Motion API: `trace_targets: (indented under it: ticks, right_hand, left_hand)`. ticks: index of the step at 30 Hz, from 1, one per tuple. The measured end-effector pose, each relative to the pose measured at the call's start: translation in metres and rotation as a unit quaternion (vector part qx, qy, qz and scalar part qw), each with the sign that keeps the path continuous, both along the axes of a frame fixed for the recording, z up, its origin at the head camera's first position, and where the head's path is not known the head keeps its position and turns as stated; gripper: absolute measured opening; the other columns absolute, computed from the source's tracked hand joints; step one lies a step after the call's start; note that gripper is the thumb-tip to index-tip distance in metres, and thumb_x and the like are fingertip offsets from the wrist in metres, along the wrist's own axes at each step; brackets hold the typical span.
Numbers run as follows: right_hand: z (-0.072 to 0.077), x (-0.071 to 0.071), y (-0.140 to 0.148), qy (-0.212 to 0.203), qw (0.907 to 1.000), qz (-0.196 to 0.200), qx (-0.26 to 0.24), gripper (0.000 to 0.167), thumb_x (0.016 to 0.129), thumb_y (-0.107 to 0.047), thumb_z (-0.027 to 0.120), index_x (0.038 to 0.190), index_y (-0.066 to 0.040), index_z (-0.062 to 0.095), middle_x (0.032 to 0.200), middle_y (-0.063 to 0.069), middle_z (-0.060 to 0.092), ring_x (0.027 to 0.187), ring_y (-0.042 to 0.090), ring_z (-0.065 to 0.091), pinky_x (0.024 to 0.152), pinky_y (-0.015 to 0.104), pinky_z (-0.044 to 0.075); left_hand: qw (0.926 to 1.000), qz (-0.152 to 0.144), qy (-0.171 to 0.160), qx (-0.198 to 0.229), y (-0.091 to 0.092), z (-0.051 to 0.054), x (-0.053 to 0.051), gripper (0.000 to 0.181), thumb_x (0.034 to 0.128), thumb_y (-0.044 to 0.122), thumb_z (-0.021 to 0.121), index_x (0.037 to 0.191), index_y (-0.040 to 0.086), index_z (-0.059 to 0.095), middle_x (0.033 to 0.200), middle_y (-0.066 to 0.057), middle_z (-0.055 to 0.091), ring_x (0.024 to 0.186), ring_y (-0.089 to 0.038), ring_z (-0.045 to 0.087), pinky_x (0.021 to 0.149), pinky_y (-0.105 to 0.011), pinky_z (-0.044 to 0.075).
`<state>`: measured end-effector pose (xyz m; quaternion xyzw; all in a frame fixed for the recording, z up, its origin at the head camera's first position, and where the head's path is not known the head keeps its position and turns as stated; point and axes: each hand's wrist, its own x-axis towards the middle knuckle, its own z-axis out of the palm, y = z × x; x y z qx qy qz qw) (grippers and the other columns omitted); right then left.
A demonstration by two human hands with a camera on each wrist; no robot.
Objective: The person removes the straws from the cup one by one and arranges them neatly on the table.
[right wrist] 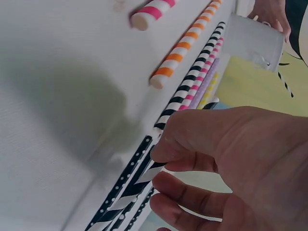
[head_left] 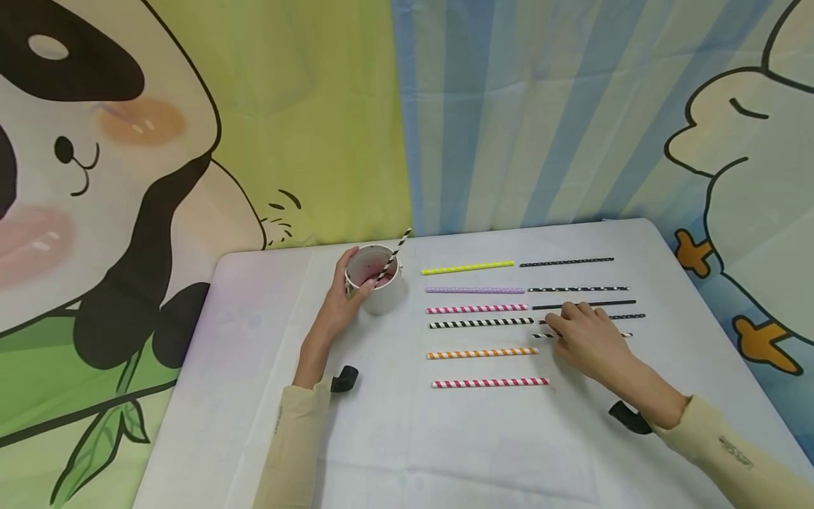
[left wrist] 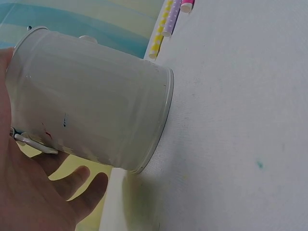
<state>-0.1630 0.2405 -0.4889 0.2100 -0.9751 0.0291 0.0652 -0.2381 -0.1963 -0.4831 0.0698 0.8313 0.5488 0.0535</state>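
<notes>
My left hand (head_left: 338,305) holds a small white pail (head_left: 385,301) by its rim; the left wrist view shows its lower fingers loose beside the wall. Inside the pail there is reddish staining, and a black-and-white striped paper straw (head_left: 403,240) leans out of it. Over the right-hand column of straws, my right hand (head_left: 591,343) pinches another black-and-white striped straw (right wrist: 126,202) between thumb and fingers. That straw's middle is hidden by the hand in the head view. Close beside it lie black dotted straws (right wrist: 118,186) and a plain black straw (head_left: 620,302).
Left of the right hand lie yellow (head_left: 468,268), purple dotted (head_left: 475,290), pink-striped (head_left: 477,309), black-striped (head_left: 481,323), orange-striped (head_left: 482,353) and red-striped (head_left: 490,383) straws in rows. Behind the white table (head_left: 381,438) hangs a printed curtain (head_left: 343,127).
</notes>
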Motion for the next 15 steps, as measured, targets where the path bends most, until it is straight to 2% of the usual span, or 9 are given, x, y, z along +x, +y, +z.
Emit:
trace_targets:
  ticks: [3,8,9,10,15]
  right_hand:
    - [-0.002,0.0,0.005,-0.017,0.9997,-0.005,0.017,0.029,0.078,-0.002,0.072,0.106,-0.01,0.069,0.083,0.006,0.055,0.076,0.028,0.05,0.066,0.042,0.04]
    - [0.0,0.001,0.012,-0.032,0.9989,-0.015,0.032,0.022,0.079,-0.003,0.075,0.097,-0.011,0.067,0.08,0.006,0.054,0.074,0.027,0.049,0.066,0.043,0.04]
    - [0.0,0.001,0.013,-0.038,0.9986,-0.019,0.032,0.021,0.079,-0.003,0.076,0.097,-0.011,0.068,0.08,0.006,0.055,0.076,0.028,0.05,0.066,0.044,0.04]
    - [0.001,0.002,0.014,-0.042,0.9983,-0.023,0.034,0.021,0.079,-0.003,0.076,0.097,-0.012,0.068,0.081,0.007,0.056,0.078,0.029,0.051,0.067,0.045,0.041]
    - [0.001,0.002,0.015,-0.061,0.9964,-0.037,0.046,0.024,0.08,-0.006,0.078,0.103,-0.01,0.072,0.087,0.01,0.062,0.086,0.034,0.056,0.072,0.05,0.044]
  left_hand:
    - [1.0,0.004,-0.001,-0.002,-0.001,-0.007,-0.003,0.073,0.1003,0.029,0.059,0.159,0.032,0.017,0.162,-0.01,0.03,0.151,-0.034,0.027,0.119,-0.064,0.021]
    - [0.9999,0.007,0.006,-0.005,-0.006,-0.03,-0.014,0.073,0.1001,0.033,0.06,0.158,0.042,0.016,0.162,-0.006,0.03,0.151,-0.033,0.027,0.119,-0.064,0.021]
    - [1.0,0.006,0.002,-0.003,-0.007,-0.03,-0.014,0.073,0.1002,0.032,0.06,0.158,0.042,0.016,0.163,-0.006,0.029,0.151,-0.032,0.026,0.119,-0.064,0.021]
    - [1.0,0.006,0.006,0.0,-0.008,-0.035,-0.017,0.073,0.0999,0.033,0.06,0.157,0.045,0.016,0.163,-0.004,0.029,0.151,-0.031,0.026,0.119,-0.064,0.021]
    - [0.9995,0.009,0.027,0.008,-0.009,-0.039,-0.016,0.07,0.098,0.041,0.061,0.153,0.052,0.02,0.161,0.0,0.032,0.151,-0.026,0.027,0.12,-0.063,0.021]
